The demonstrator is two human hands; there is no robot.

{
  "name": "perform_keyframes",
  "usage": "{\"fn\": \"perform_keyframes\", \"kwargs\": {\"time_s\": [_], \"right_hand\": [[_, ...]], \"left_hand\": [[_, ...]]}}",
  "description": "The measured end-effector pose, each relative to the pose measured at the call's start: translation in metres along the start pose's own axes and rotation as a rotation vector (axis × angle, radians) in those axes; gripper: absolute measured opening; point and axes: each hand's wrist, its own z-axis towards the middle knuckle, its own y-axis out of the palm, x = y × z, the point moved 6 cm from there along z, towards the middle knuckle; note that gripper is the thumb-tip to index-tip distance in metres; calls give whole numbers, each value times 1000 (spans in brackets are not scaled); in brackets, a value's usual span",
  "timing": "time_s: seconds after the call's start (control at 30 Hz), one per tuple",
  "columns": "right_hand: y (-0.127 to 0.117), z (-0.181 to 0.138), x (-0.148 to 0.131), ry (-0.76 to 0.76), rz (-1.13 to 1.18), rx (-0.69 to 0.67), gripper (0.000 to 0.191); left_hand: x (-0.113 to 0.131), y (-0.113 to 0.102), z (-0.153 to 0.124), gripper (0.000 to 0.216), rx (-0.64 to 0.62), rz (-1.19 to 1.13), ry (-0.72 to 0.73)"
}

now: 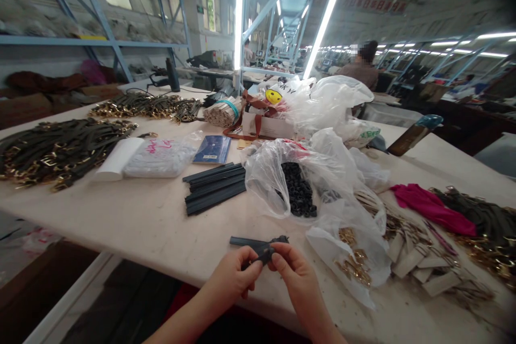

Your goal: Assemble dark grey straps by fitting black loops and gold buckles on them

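Note:
My left hand (234, 274) and my right hand (294, 271) meet near the table's front edge, both pinched on a dark strap (258, 247) whose free end points left. A stack of similar dark straps (215, 187) lies further back on the table (141, 220). A clear bag with small black rings (298, 189) sits just beyond my hands. To the right of my right hand, another clear bag (355, 258) holds gold metal fittings.
Piles of dark straps with gold buckles (56, 150) fill the left side. A white packet (155, 157), a blue booklet (212, 149), plastic bags (334, 99), pink cloth (431, 207) and beige tags (419, 263) lie about. A person (363, 67) stands far behind.

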Motion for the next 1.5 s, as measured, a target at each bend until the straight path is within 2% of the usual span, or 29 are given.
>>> {"fn": "perform_keyframes", "kwargs": {"time_s": [0.13, 0.27, 0.37, 0.47, 0.57, 0.7, 0.83, 0.9, 1.03, 1.13, 1.27, 1.4, 1.5], "right_hand": [[1, -3, 3, 4, -86, -95, 28], [3, -4, 3, 52, -10, -152, 28], [-1, -2, 0, 77, 17, -104, 27], [-6, -2, 2, 121, 37, -43, 26], [2, -5, 3, 148, 99, -91, 24], [15, -8, 0, 127, 88, -167, 28], [9, -10, -3, 40, 98, -149, 37], [7, -10, 0, 52, 125, -158, 40], [9, -11, 10, 169, 172, -157, 21], [19, -15, 18, 311, 325, -224, 32], [26, -22, 25, 430, 522, -261, 30], [25, -28, 25, 407, 545, -292, 27], [22, -29, 19, 302, 444, -297, 27]], "left_hand": [[-3, -1, -2, 23, -61, 113, 10], [3, -1, -4, 25, -68, 179, 32], [16, -1, -9, 24, -57, 185, 86], [28, 2, -15, 23, -112, 206, 187], [30, 3, -17, 35, -114, 179, 234], [24, 2, -11, 41, -60, 178, 239], [21, -4, -6, 39, -9, 263, 204], [21, -7, -4, 39, 22, 321, 187], [19, -10, -4, 41, 34, 378, 161], [16, -13, -3, 44, 40, 435, 120], [13, -15, -3, 35, 74, 507, 89], [14, -14, -7, 26, 88, 511, 94], [18, -8, -13, 20, 36, 435, 121]]}}
